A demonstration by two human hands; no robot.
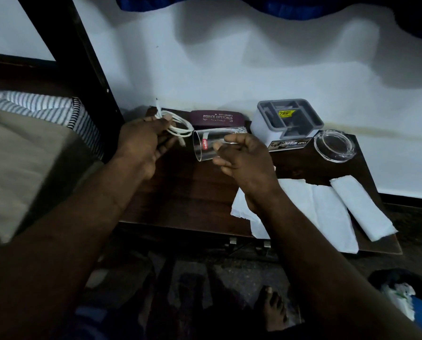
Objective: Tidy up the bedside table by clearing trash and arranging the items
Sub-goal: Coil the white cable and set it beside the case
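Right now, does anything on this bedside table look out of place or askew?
The white tissues lie loose at the front right corner of the bedside table, overhanging its edge. The right hand holds the clear glass on its side, not upright.

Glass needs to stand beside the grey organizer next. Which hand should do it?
Right hand, probably: it grips the glass, and the organizer sits just beyond it. The left hand is holding the white cable, farther off.

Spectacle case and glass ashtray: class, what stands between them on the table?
A grey compartmented organiser stands between them, shown in the head view.
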